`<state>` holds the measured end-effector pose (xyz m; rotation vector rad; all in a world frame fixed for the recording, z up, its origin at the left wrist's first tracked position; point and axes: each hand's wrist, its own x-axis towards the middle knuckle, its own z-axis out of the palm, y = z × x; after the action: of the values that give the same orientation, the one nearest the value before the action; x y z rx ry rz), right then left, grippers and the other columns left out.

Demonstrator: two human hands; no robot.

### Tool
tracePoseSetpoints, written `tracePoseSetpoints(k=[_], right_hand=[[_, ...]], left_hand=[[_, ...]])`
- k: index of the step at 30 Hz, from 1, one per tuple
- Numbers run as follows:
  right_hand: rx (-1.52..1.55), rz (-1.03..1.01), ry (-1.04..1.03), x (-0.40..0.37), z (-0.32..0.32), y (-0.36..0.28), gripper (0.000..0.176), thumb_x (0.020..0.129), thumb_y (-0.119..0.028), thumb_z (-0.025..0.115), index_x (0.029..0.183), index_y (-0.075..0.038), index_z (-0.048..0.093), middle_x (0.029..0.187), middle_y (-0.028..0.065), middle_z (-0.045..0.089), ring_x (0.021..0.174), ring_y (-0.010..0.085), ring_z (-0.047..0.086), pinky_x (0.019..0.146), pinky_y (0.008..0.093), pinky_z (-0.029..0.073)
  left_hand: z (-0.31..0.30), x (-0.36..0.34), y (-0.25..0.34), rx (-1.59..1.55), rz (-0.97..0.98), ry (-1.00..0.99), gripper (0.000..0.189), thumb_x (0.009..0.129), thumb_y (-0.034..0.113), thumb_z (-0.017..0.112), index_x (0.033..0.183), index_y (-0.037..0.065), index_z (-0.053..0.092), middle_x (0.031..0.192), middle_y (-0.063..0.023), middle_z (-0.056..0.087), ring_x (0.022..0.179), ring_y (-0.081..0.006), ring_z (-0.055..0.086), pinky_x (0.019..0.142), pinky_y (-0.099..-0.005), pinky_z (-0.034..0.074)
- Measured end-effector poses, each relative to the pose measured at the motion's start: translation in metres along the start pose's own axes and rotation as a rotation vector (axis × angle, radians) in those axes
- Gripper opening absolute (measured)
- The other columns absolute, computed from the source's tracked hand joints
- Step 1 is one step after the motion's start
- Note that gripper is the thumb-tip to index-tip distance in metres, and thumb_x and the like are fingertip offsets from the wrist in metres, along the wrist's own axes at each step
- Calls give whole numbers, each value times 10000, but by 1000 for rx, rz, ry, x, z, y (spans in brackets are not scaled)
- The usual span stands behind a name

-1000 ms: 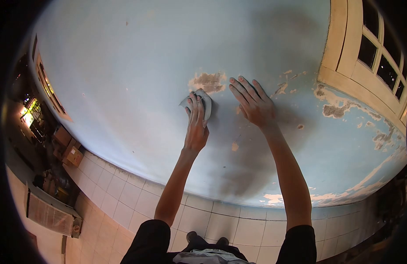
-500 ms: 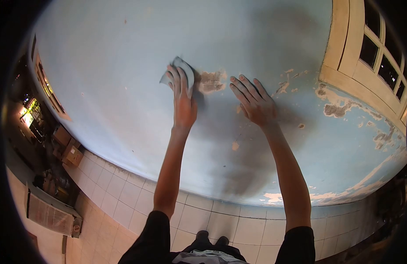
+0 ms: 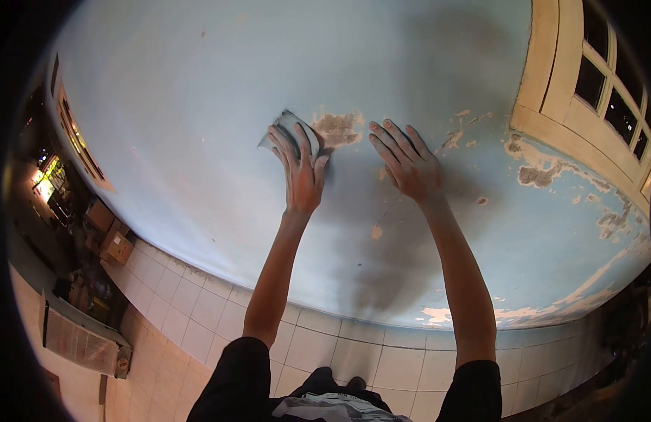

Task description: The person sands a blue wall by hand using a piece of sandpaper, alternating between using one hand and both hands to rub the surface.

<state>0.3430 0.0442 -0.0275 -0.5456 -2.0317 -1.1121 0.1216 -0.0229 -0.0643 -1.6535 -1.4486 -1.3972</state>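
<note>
My left hand (image 3: pixel 303 181) presses a grey sheet of sandpaper (image 3: pixel 289 120) against the light blue wall (image 3: pixel 220 141), its fingers lying over the sheet. Just right of the sheet is a rough patch of bare plaster (image 3: pixel 337 129) where the paint is gone. My right hand (image 3: pixel 411 165) rests on the wall to the right of that patch, fingers stretched out and nothing in it. Small chipped spots (image 3: pixel 452 138) show beyond its fingertips to the right.
A cream window frame (image 3: pixel 557 91) with dark panes borders the wall at upper right, with peeling paint (image 3: pixel 540 172) below it. White tiles (image 3: pixel 304 348) run along the wall's foot. Cardboard boxes (image 3: pixel 118 247) stand at far left, near a wrapped item (image 3: pixel 83 344).
My left hand has slid the sandpaper down the wall and slightly right. My right hand has stayed in place.
</note>
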Motion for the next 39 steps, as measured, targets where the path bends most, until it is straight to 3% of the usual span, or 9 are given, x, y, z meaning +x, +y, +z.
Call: tracePoseSetpoints(k=[4, 9, 14, 18, 22, 24, 30, 34, 39], right_hand=[[-9, -14, -14, 0, -3, 1, 441, 888, -238, 530, 1326, -192, 507, 1482, -71, 400, 1374, 117, 348, 1160, 343, 288], [-7, -13, 6, -1, -1, 1, 444, 882, -250, 545, 1320, -190, 511, 1473, -74, 411, 1370, 114, 351, 1160, 339, 289], [16, -8, 18, -1, -1, 1, 445, 879, -252, 550, 1318, -194, 512, 1468, -77, 415, 1363, 109, 359, 1161, 335, 294], [11, -9, 26, -1, 0, 1, 439, 879, -244, 548, 1314, -195, 514, 1461, -77, 425, 1360, 107, 364, 1160, 335, 302], [39, 7, 34, -1, 0, 1, 427, 881, -235, 542, 1306, -198, 518, 1459, -77, 428, 1363, 106, 360, 1163, 336, 296], [7, 0, 31, 0, -3, 1, 404, 886, -231, 537, 1288, -203, 529, 1459, -79, 428, 1359, 103, 365, 1165, 334, 291], [27, -3, 41, -1, 1, 1, 418, 877, -237, 544, 1293, -192, 529, 1462, -70, 426, 1356, 112, 374, 1164, 342, 293], [16, -12, 22, -1, -1, 1, 440, 873, -237, 548, 1310, -189, 515, 1464, -70, 422, 1357, 119, 374, 1162, 347, 299], [32, -22, 43, -2, 1, 2, 449, 868, -221, 544, 1315, -176, 518, 1461, -59, 426, 1358, 129, 374, 1151, 355, 316]], left_hand=[[2, 2, -5, 15, 23, -3, 554, 1033, 272, 338, 1532, 120, 151, 1534, -307, -137, 1395, -550, -85, 1100, -656, 44], [13, 17, -2, 193, -158, 106, 542, 1030, 297, 344, 1529, 149, 193, 1517, -344, -134, 1391, -557, -92, 1086, -673, 39], [18, -8, 0, 119, -77, 2, 652, 1009, 510, 118, 1528, 122, 188, 1522, -346, -90, 1396, -540, -110, 1085, -670, 7], [12, 24, -5, 23, -130, 186, 595, 1025, 436, 157, 1529, 121, 184, 1527, -332, -112, 1407, -519, -106, 1095, -655, -5], [18, 12, 0, 85, -118, 132, 591, 1029, 422, 159, 1528, 105, 176, 1526, -329, -124, 1407, -520, -104, 1097, -651, -9], [22, -15, 5, 183, 2, -72, 600, 1031, 424, 148, 1527, 86, 160, 1526, -329, -127, 1407, -518, -110, 1100, -645, -24], [9, 32, 7, 51, -267, 168, 619, 1027, 427, 149, 1528, 66, 105, 1516, -344, -126, 1402, -524, -118, 1101, -642, -26], [27, -2, 14, 116, -132, -6, 628, 1031, 420, 149, 1526, 46, 50, 1518, -332, -154, 1410, -498, -136, 1105, -628, -40], [17, 25, 1, 66, -221, 127, 595, 1037, 368, 166, 1525, 42, 73, 1530, -316, -138, 1409, -506, -126, 1097, -643, -26]])
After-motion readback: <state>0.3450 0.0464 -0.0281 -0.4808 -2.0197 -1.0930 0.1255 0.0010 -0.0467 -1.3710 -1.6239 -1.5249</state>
